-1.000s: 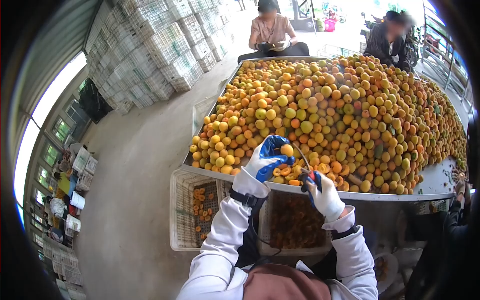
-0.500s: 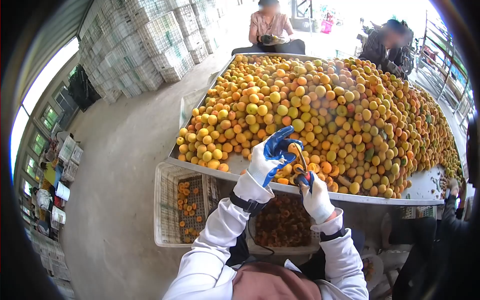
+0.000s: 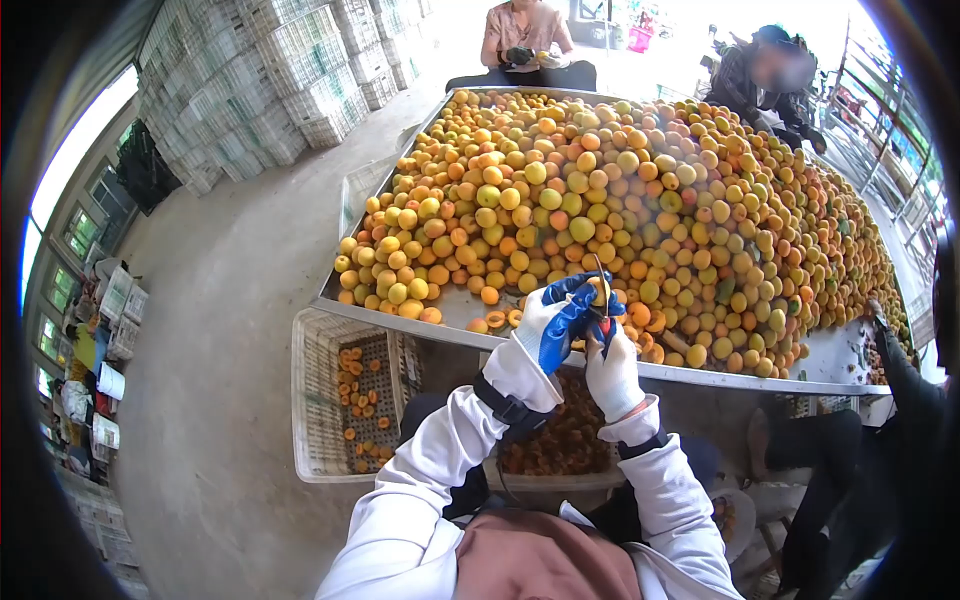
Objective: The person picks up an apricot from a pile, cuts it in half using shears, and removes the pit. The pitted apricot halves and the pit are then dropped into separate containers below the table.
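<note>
My left hand (image 3: 559,318), in a white glove with blue coated fingers, is closed around an apricot (image 3: 600,292) above the table's near edge. Right beside it, my right hand (image 3: 612,375), gloved the same way, grips a knife (image 3: 603,322) with a red and dark handle. The thin blade points up against the fruit. Whole apricots (image 3: 560,200) are heaped on the metal table (image 3: 455,308) beyond my hands. A few halved apricots (image 3: 496,319) lie near the edge.
Below the edge stand a crate (image 3: 322,462) with apricot halves and a container of dark orange pieces (image 3: 555,445). Two people (image 3: 525,45) (image 3: 768,85) sit across the table; another person's arm (image 3: 892,350) reaches in at right. Stacked crates (image 3: 250,80) stand at back left.
My left fingers, spread before, have closed round the apricot, and my hands have come together. The view has shifted slightly. The person at far right has reached further over the table.
</note>
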Demonstrator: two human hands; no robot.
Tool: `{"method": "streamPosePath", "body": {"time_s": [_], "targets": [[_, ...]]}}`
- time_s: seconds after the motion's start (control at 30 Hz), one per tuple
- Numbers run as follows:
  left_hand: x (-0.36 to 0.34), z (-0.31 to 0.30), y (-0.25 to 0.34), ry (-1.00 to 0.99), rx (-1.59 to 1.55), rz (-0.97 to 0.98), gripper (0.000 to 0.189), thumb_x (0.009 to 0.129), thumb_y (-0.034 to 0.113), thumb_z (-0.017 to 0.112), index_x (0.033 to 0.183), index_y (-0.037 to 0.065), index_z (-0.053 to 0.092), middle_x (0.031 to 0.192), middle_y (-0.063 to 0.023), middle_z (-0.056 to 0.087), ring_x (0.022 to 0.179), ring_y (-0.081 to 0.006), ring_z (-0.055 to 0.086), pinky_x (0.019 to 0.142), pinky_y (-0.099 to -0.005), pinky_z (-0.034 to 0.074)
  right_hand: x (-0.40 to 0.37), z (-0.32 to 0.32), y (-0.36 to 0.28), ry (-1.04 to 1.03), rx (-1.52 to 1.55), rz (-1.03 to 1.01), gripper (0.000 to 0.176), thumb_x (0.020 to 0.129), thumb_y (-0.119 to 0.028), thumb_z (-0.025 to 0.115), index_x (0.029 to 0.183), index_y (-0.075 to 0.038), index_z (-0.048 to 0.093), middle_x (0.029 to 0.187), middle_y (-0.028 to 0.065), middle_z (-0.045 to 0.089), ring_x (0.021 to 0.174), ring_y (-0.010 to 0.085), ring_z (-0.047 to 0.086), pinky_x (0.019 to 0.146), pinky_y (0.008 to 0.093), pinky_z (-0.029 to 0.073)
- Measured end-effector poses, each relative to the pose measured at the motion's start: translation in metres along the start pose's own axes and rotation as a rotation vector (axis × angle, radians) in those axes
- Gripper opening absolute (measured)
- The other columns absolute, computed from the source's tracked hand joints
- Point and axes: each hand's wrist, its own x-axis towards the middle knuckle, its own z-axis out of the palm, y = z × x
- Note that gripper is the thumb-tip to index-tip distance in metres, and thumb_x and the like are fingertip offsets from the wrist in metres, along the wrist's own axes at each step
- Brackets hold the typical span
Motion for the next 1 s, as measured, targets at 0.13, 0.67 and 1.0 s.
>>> {"method": "streamPosePath", "body": {"time_s": [0.13, 0.67, 1.0], "targets": [[0.002, 0.002, 0.005, 0.0, 0.252, 0.053, 0.034, 0.098, 0.014, 0.067, 0.123, -0.008, 0.06, 0.11, -0.0177, 0.071, 0.1, -0.0263, 0.071, 0.09, -0.0366, 0.058, -0.002, -0.004, -0.002, 0.006, 0.011, 0.019, 0.016, 0.099, -0.004, 0.053, 0.108, 0.004, 0.063, 0.086, 0.0204, 0.068, 0.079, 0.0353, 0.068, 0.071, 0.039, 0.051], [0.015, -0.013, -0.01, 0.099, 0.316, -0.002, 0.027, 0.097, 0.012, 0.068, 0.115, -0.009, 0.064, 0.096, -0.0133, 0.072, 0.086, -0.0187, 0.071, 0.079, -0.0322, 0.059, -0.001, -0.001, -0.002, -0.045, 0.031, 0.059, 0.016, 0.099, -0.005, 0.053, 0.108, 0.004, 0.063, 0.089, 0.0185, 0.068, 0.081, 0.0322, 0.066, 0.074, 0.0383, 0.05], [0.023, -0.025, -0.026, 0.011, 0.408, 0.186, 0.036, 0.099, 0.013, 0.066, 0.128, -0.007, 0.061, 0.114, -0.0107, 0.071, 0.099, -0.0157, 0.069, 0.089, -0.0282, 0.056, -0.001, -0.001, 0.005, 0.005, 0.12, 0.115, 0.016, 0.101, -0.012, 0.054, 0.1, 0.0, 0.063, 0.082, 0.0167, 0.067, 0.073, 0.0274, 0.063, 0.068, 0.039, 0.05]]}}
